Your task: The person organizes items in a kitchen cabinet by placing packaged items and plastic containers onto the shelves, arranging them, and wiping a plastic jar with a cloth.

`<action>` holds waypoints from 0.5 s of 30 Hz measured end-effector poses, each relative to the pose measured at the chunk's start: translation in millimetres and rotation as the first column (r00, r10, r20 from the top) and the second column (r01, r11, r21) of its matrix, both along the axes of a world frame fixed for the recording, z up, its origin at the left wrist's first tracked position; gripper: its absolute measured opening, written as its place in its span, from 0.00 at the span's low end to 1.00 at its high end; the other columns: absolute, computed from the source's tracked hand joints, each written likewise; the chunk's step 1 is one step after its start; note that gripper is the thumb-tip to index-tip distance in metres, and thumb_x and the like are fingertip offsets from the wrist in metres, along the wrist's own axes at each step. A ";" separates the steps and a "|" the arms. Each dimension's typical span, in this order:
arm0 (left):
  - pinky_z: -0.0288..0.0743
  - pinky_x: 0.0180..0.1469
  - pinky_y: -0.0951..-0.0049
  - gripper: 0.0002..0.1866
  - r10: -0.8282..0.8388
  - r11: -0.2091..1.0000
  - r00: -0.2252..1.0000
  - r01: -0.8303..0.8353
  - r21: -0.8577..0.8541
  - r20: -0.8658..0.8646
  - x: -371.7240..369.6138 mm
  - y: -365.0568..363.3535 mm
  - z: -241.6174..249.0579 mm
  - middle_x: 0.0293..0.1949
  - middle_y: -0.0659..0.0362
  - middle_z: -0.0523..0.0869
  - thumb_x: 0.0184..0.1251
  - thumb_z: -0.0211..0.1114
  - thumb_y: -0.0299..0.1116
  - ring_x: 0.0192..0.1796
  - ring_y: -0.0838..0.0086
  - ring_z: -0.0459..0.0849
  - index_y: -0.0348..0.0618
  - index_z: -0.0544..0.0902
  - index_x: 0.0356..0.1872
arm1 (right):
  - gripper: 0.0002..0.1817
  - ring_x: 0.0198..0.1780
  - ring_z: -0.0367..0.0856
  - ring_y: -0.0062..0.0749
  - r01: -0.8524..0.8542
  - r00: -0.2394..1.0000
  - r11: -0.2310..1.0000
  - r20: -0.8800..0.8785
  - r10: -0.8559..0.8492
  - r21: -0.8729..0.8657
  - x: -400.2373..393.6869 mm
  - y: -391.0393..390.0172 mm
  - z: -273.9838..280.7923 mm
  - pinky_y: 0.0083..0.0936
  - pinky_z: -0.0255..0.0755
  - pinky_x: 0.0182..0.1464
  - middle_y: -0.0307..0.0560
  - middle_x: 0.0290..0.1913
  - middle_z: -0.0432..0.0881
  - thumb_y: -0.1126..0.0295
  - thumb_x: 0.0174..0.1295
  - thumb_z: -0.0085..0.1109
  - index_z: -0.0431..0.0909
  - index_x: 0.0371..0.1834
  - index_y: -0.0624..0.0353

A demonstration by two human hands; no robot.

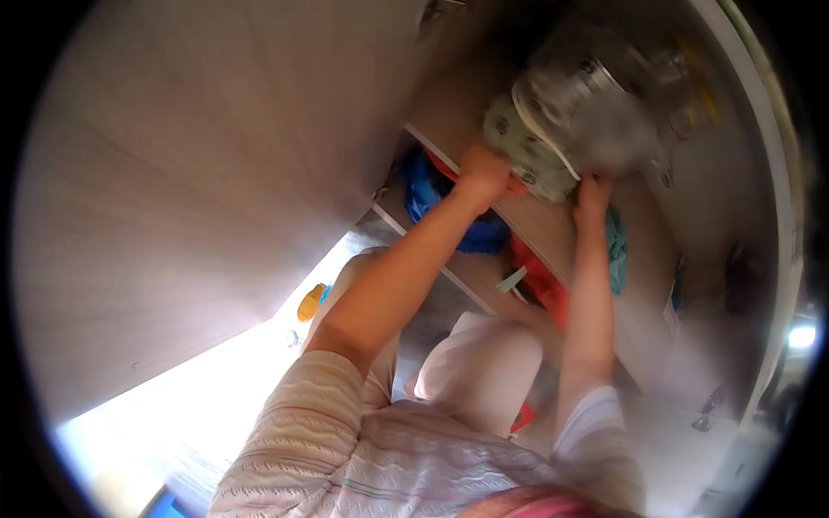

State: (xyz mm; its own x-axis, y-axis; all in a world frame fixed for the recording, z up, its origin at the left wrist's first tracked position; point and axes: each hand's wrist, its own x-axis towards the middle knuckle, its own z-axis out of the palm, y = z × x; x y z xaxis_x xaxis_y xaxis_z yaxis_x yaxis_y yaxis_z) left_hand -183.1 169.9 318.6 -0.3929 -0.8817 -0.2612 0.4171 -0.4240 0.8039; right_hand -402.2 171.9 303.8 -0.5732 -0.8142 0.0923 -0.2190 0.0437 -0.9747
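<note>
Both arms reach up into an open cupboard. The left hand is closed around the lower left end of a soft green bundle with small prints on it. The right hand touches the bottom of the same bundle, its fingers curled up against the cloth, but the blur hides how tight that grip is. The bundle sits on a wooden shelf high in the cupboard. Its long side runs from the lower left, at the hands, up toward the upper right, deeper into the shelf. The far end is blurry and looks grey. A white strap or edge crosses the bundle. Under the shelf lie a blue cloth, a red cloth and a teal cloth. The cupboard door stands open on the left. A small yellow thing lies on the bright floor below.
</note>
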 end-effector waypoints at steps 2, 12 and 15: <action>0.78 0.23 0.68 0.19 0.021 1.000 0.999 -0.021 -0.004 -0.027 1.0 4.6 4.1 0.34 0.43 0.77 0.59 0.46 0.22 0.24 0.59 0.81 0.31 0.58 0.53 | 0.20 0.50 0.66 0.38 0.033 0.999 0.997 0.029 -0.035 0.072 3.4 -3.4 4.4 0.30 0.60 0.52 0.53 0.53 0.67 0.75 0.57 0.46 0.62 0.55 0.64; 0.76 0.20 0.69 0.28 0.105 0.992 0.984 -0.094 -0.082 0.145 -5.4 15.1 -3.8 0.27 0.43 0.78 0.59 0.48 0.23 0.21 0.60 0.81 0.31 0.44 0.57 | 0.21 0.49 0.67 0.39 -0.040 0.992 0.999 0.119 0.038 0.019 -3.4 -12.4 2.4 0.30 0.64 0.49 0.54 0.52 0.65 0.78 0.58 0.41 0.58 0.56 0.66; 0.76 0.18 0.70 0.23 0.084 0.996 0.985 -0.079 -0.039 0.148 -4.0 16.8 0.8 0.24 0.46 0.77 0.61 0.48 0.25 0.20 0.63 0.80 0.33 0.50 0.54 | 0.20 0.45 0.68 0.36 -0.033 0.991 0.999 0.131 0.029 0.026 -1.5 -13.0 5.6 0.28 0.66 0.45 0.54 0.50 0.66 0.79 0.58 0.40 0.59 0.56 0.67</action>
